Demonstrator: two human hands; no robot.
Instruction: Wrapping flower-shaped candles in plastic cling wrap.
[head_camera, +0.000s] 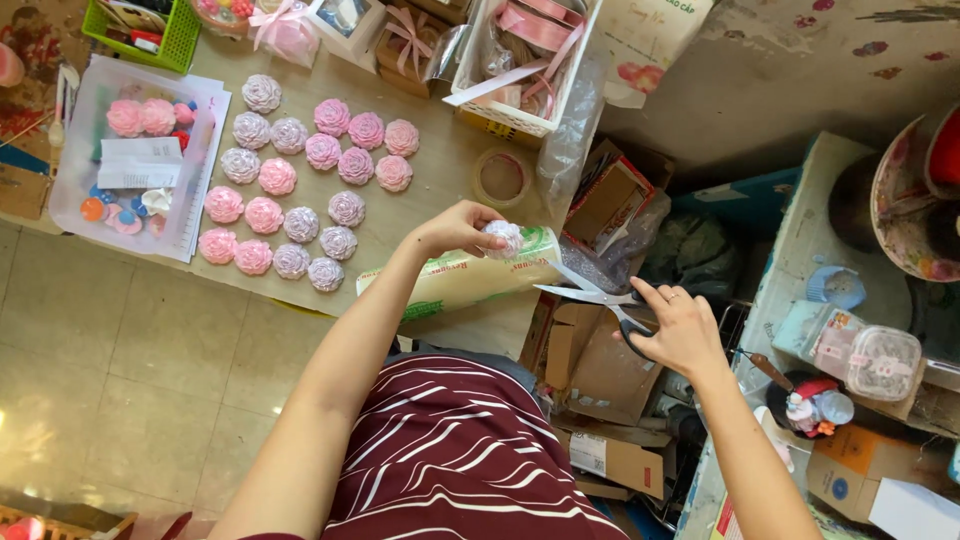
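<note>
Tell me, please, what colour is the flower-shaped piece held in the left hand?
The flower-shaped piece in the left hand is pale lilac-white, seen in the head view.

Low wooden table (420, 180) over pale tiled floor (110, 350) with glare at lower left, grey stained wall (790, 70) top right, cardboard boxes (600, 370) stacked below, cluttered side shelf (800, 240) at right.
</note>
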